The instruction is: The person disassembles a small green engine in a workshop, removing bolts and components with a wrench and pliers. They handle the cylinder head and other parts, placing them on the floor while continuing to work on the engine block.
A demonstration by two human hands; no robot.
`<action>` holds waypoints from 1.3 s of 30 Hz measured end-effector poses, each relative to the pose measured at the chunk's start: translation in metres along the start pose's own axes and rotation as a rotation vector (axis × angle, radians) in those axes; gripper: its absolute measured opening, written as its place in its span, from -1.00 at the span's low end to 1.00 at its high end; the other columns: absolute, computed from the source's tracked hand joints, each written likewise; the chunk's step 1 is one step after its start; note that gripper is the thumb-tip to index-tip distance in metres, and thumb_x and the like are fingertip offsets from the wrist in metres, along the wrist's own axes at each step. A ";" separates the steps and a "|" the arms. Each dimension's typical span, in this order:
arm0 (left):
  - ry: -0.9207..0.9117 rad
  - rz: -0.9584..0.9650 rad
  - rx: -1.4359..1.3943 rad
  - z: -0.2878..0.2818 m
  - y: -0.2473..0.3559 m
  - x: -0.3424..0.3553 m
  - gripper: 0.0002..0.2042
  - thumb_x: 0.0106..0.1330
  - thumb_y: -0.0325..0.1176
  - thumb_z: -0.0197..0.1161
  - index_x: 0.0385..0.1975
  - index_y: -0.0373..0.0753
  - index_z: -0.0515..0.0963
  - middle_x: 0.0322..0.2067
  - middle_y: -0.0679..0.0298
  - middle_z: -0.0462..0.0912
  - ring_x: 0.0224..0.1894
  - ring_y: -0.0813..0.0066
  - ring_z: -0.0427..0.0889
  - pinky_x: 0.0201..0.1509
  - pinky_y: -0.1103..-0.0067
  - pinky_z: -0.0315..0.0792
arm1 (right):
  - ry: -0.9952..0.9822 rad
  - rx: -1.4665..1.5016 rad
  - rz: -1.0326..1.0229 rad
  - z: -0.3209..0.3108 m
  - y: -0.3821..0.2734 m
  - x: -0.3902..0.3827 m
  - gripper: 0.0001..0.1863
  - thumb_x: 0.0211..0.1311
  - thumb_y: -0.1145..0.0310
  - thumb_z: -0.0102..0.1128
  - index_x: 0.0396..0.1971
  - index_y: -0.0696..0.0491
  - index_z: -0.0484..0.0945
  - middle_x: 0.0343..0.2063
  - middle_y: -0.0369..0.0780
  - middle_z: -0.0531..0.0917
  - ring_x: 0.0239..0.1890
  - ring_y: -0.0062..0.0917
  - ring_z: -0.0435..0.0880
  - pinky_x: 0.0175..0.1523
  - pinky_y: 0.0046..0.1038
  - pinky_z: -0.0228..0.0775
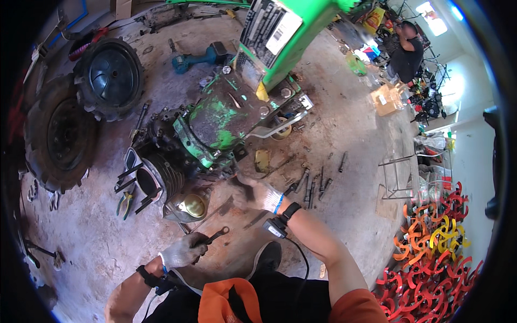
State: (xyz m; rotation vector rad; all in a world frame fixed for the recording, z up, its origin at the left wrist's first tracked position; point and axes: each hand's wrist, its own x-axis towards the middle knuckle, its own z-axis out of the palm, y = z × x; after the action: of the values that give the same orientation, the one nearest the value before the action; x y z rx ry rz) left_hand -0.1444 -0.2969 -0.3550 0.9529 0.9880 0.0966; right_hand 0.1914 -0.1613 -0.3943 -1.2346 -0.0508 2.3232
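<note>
My left hand (186,252), in a grey and white work glove, is closed around a dark ring spanner (218,234), its ring end pointing up and right. My right hand (254,195), gloved too, reaches to the lower near edge of a greasy engine (175,175). Its dark fingers are bent together there; whatever is between them is hidden. Above sits a scuffed green housing (221,121), joined to a green upright column (291,37). The engine's open finned cylinder (151,180) faces me on the left, beside a round brass-coloured cover (192,205).
Green-handled pliers (125,204) lie left of the cylinder. Several sockets and bars (309,188) lie on the concrete floor right of my right hand. A blue cordless tool (196,59) and two treaded wheels (110,78) are farther back. Red curved blades (425,285) are heaped at right; a person (406,51) sits beyond.
</note>
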 end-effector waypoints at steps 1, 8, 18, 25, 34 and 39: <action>0.009 0.020 -0.060 0.000 0.002 0.000 -0.60 0.69 -0.25 0.26 0.35 -0.38 0.58 -0.22 0.36 0.68 -0.34 0.62 0.60 -0.29 0.58 0.54 | 0.042 0.015 0.001 0.004 -0.002 -0.003 -0.63 0.66 0.01 0.33 -0.17 0.03 0.58 -0.45 -0.34 0.46 -0.39 -0.50 0.46 -0.20 -0.32 0.49; 0.100 0.017 -0.129 0.003 0.019 -0.002 -0.61 0.69 -0.26 0.25 0.34 -0.38 0.60 -0.24 0.34 0.68 -0.34 0.66 0.58 -0.29 0.59 0.50 | -0.068 0.236 0.106 0.010 0.003 -0.004 -0.66 0.69 0.02 0.28 -0.21 -0.02 0.56 -0.56 -0.36 0.39 -0.49 -0.52 0.40 -0.30 -0.37 0.38; 0.144 0.044 -0.115 0.016 0.057 -0.001 -0.66 0.65 -0.22 0.34 0.19 -0.35 0.69 -0.25 0.36 0.70 -0.32 0.65 0.56 -0.23 0.59 0.49 | -0.080 0.013 -0.158 0.003 0.014 0.011 -0.66 0.64 -0.03 0.35 -0.10 -0.04 0.68 -0.46 -0.32 0.53 -0.41 -0.48 0.48 -0.22 -0.29 0.40; 0.283 0.162 0.031 0.023 0.089 0.014 -0.60 0.71 -0.01 0.28 -0.15 -0.30 0.66 -0.48 0.43 0.54 -0.58 0.68 0.44 -0.51 0.59 0.40 | -0.193 -0.217 -0.215 -0.005 0.003 0.008 -0.57 0.69 0.01 0.27 0.00 0.15 0.68 -0.35 -0.25 0.72 -0.48 -0.44 0.67 -0.36 -0.29 0.62; 0.889 0.387 0.480 0.051 0.119 0.133 -0.52 0.71 0.07 0.19 -0.07 -0.34 0.70 -0.41 -0.01 0.72 -0.44 0.09 0.65 -0.29 0.23 0.50 | -0.286 -0.737 -0.485 -0.036 -0.006 0.026 -0.54 0.78 0.11 0.06 0.21 0.24 0.63 -0.41 -0.19 0.73 -0.48 -0.52 0.70 -0.32 -0.37 0.60; 1.210 0.540 0.838 0.075 0.114 0.156 -0.64 0.67 -0.12 0.26 -0.06 -0.39 0.69 -0.31 -0.22 0.77 -0.26 -0.38 0.73 -0.20 0.05 0.60 | -0.265 -1.151 -0.846 -0.047 -0.002 0.037 -0.56 0.64 0.29 0.16 0.35 0.17 0.59 -0.25 -0.02 0.79 -0.29 -0.37 0.78 -0.18 -0.31 0.65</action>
State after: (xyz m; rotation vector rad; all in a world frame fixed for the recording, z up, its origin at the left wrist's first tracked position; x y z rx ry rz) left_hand 0.0394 -0.2026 -0.3619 2.0131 1.9077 0.8381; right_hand 0.2125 -0.1522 -0.4497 -0.9696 -1.7979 1.5734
